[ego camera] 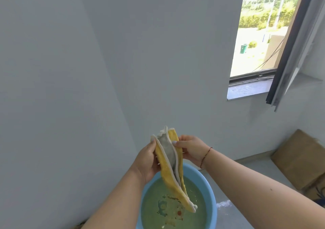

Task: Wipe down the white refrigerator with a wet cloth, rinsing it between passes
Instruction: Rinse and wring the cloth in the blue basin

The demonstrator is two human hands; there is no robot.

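A yellow and grey cloth (173, 172) with a white border hangs folded lengthwise above a blue basin (210, 190). My left hand (146, 160) grips its left edge near the top. My right hand (190, 150) pinches the right edge with thumb and fingers. The cloth's lower tip dangles over the greenish water (195, 216) in the basin. A large white flat surface (52, 87) fills the left of the view; whether it is the refrigerator's side I cannot tell.
A white wall stands behind the basin. An open window (260, 35) with a dark frame and a grey sill (249, 89) is at the upper right. Flattened cardboard (302, 160) leans against the wall at the right, on the grey floor (233, 216).
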